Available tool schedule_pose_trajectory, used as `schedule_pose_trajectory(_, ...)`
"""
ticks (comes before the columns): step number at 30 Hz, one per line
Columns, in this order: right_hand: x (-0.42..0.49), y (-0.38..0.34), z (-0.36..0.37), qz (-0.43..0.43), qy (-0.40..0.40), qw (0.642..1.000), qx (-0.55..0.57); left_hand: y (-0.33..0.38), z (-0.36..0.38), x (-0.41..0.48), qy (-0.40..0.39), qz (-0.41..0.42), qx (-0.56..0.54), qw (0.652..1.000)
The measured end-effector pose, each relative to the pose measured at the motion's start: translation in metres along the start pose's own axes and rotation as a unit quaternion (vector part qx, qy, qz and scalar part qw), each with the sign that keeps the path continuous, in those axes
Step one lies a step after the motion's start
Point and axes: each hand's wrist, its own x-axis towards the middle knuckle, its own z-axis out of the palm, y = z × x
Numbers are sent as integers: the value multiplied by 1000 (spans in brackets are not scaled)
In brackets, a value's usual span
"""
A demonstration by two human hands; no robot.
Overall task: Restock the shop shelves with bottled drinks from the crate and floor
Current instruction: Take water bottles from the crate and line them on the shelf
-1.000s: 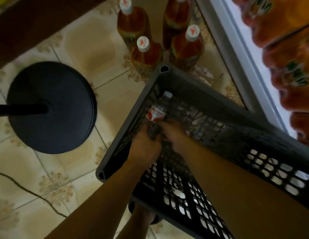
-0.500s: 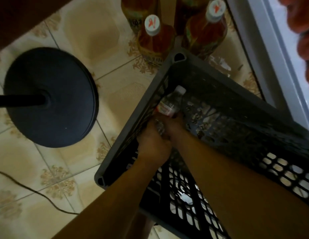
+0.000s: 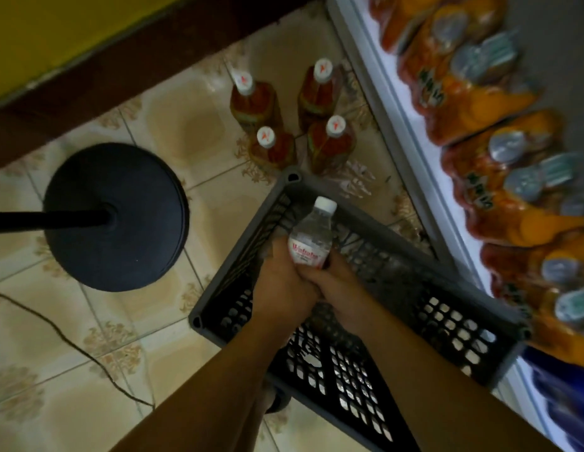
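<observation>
A small clear water bottle with a white cap and red-and-white label is held above the dark grey plastic crate. My left hand and my right hand both grip its lower half, pressed together. Several red-brown drink bottles with white caps stand on the tiled floor just beyond the crate's far corner. The inside of the crate under my hands is hidden.
A white shelf unit on the right carries shrink-wrapped packs of orange drink bottles. A black round stand base with a pole sits on the floor to the left. A thin cable trails across the tiles. A dark skirting runs along the far wall.
Both hands have lifted the water bottle up from inside the crate; it now stands higher above the crate's far corner. The view has tilted up, showing more shelf and floor bottles.
</observation>
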Motion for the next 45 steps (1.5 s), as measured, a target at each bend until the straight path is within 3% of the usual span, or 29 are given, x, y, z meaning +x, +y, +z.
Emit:
schedule_pose_trajectory(9,-115,-97,19,-138,10,989,-55,94,-96,-69,9,144,-32,989)
schedule_pose_trajectory(14,-185,-148,-6,-234,88,966,-64,168,-112,-101,12,209,13,978)
schedule_pose_trajectory(19,-275,-193,-67,-327,220,919,-14,260,-89,-141,-14,289,79,954)
schedule_pose_trajectory(24,-358,-211,-140,-338,352,872,27,354,-47,-207,-31,354,32,934)
schedule_pose_trajectory(30,-414,-235,-212,-370,357,858,11,420,5,-229,-44,379,-16,924)
schedule_pose_trajectory(38,-436,-241,-260,-412,378,829,12,451,58,-238,-50,384,-137,912)
schedule_pose_trajectory(41,-432,-244,-272,-417,418,807,14,462,76,-235,-35,403,-107,908)
schedule_pose_trajectory(45,-424,-245,-284,-416,413,808,48,470,90,-231,-16,414,-60,908)
